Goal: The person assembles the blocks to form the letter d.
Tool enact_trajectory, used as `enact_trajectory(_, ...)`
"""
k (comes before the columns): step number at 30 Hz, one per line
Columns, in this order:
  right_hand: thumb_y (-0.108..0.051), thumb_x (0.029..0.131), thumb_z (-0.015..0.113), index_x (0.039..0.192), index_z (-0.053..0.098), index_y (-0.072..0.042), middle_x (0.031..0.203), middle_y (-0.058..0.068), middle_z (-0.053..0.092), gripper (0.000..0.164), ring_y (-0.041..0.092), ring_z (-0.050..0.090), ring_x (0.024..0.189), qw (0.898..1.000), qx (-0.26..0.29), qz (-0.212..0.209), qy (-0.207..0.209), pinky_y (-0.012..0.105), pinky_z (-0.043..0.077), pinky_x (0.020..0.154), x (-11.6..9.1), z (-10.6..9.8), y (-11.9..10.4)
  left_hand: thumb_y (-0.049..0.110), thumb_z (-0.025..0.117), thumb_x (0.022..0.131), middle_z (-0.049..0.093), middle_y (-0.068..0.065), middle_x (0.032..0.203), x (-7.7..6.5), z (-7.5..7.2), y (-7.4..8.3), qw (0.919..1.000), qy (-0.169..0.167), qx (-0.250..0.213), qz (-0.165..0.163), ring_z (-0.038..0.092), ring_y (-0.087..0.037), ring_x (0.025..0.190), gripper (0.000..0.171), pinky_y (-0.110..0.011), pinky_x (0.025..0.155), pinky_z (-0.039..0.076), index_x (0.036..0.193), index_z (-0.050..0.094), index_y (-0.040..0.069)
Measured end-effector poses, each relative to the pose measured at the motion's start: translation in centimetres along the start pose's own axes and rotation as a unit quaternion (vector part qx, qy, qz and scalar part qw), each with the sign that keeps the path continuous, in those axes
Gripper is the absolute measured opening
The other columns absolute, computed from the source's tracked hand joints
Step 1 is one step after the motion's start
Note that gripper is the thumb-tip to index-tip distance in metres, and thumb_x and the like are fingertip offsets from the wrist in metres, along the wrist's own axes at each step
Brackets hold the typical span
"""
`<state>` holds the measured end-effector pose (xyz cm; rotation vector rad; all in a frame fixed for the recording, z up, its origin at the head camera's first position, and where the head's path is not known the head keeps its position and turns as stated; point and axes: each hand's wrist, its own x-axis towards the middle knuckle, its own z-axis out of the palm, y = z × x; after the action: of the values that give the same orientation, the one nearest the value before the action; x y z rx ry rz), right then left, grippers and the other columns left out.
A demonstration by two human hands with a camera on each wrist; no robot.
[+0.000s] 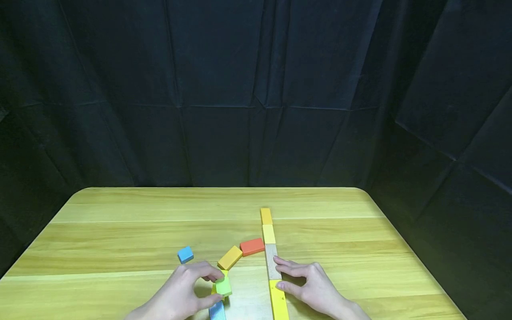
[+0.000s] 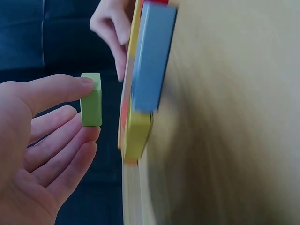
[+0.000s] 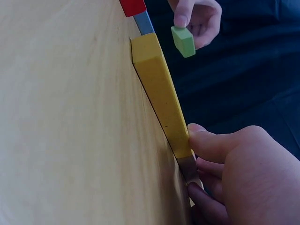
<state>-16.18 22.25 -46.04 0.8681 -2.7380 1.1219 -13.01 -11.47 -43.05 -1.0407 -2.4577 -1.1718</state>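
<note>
My left hand (image 1: 186, 289) pinches a small green block (image 1: 223, 286) between thumb and fingertips. In the left wrist view, the green block (image 2: 91, 101) is held clear of the table. Below it in the head view are a yellow block (image 1: 225, 272), partly covered, and a blue block (image 1: 217, 310). My right hand (image 1: 312, 284) rests beside a straight row, thumb on the long yellow block (image 1: 278, 300) and fingertips at the grey block (image 1: 272, 262). Beyond these, the row continues with a pale yellow block (image 1: 268, 234) and an orange block (image 1: 266, 216).
A red block (image 1: 252, 247) meets the row's left side, and another orange block (image 1: 230, 258) angles off it, forming a curve toward my left hand. One small blue block (image 1: 186, 254) lies apart at left. Dark curtains (image 1: 224, 146) hang behind the wooden table (image 1: 340, 231).
</note>
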Motion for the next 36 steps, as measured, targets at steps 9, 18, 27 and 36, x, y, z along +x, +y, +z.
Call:
enact_trajectory(9, -0.044, 0.089, 0.073, 0.119, 0.074, -0.014, 0.134, -0.010, 0.063, 0.043, 0.021, 0.062, 0.122, 1.000, -0.001, -0.004, 0.001, 0.032, 0.050, 0.102, 0.0, 0.0, 0.0, 0.025, 0.080, 0.085, 0.071, 0.008, 0.095, 0.7, 2.5, 1.8, 0.9960, -0.070, -0.048, 0.029, 0.063, 0.001, 0.088, 0.022, -0.017, 0.075, 0.055, 0.102, 0.072, 0.014)
enact_trajectory(18, -0.044, 0.089, 0.073, 0.120, 0.074, -0.014, 0.133, -0.011, 0.064, 0.042, 0.020, 0.062, 0.121, 1.000, -0.003, -0.003, 0.003, 0.031, 0.051, 0.102, 0.1, 0.0, 0.1, 0.022, 0.072, 0.088, 0.070, 0.005, 0.087, 1.1, 5.9, 2.8, 0.9902, -0.067, -0.019, 0.121, 0.060, 0.008, 0.084, 0.014, -0.002, 0.075, 0.046, 0.098, 0.072, 0.012)
enact_trajectory(27, -0.044, 0.089, 0.072, 0.120, 0.074, -0.013, 0.132, -0.010, 0.064, 0.043, 0.021, 0.062, 0.121, 1.000, -0.001, -0.014, 0.008, 0.029, 0.051, 0.101, 0.0, 0.1, 0.0, 0.019, 0.069, 0.091, 0.071, 0.007, 0.083, 1.1, 8.4, 4.0, 0.9921, -0.047, -0.044, 0.108, 0.054, 0.015, 0.081, 0.007, 0.001, 0.069, 0.043, 0.090, 0.073, 0.014)
enact_trajectory(36, -0.044, 0.089, 0.072, 0.120, 0.074, -0.014, 0.133, -0.010, 0.064, 0.043, 0.021, 0.062, 0.121, 1.000, -0.004, -0.012, 0.005, 0.029, 0.051, 0.101, 0.0, 0.1, 0.1, 0.020, 0.062, 0.096, 0.071, 0.005, 0.083, 0.9, 9.6, 4.3, 0.9913, -0.077, -0.044, 0.098, 0.058, 0.013, 0.081, 0.016, 0.000, 0.068, 0.044, 0.090, 0.075, 0.013)
